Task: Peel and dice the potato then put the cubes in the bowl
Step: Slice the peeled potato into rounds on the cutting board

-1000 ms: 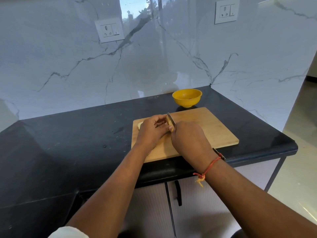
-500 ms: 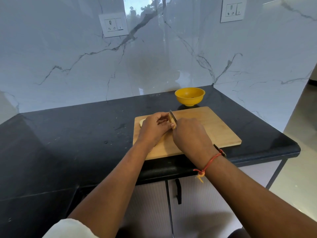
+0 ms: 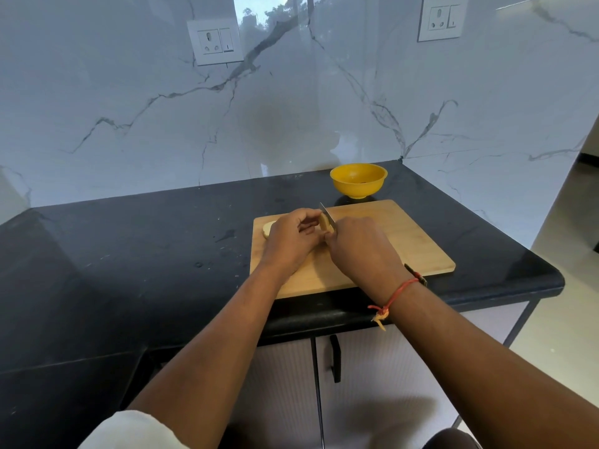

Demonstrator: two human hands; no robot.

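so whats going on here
A person is chopping at a wooden cutting board on a black counter. The left hand holds a pale potato piece, while the right hand grips a knife with its blade against that piece. A second potato piece lies at the board's left edge. The yellow bowl sits just behind the board; no cubes show in it.

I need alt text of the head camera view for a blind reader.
The left hand holds a potato on a wooden cutting board while the right hand grips a knife, its blade against the potato. A yellow bowl stands behind the board on the black counter.
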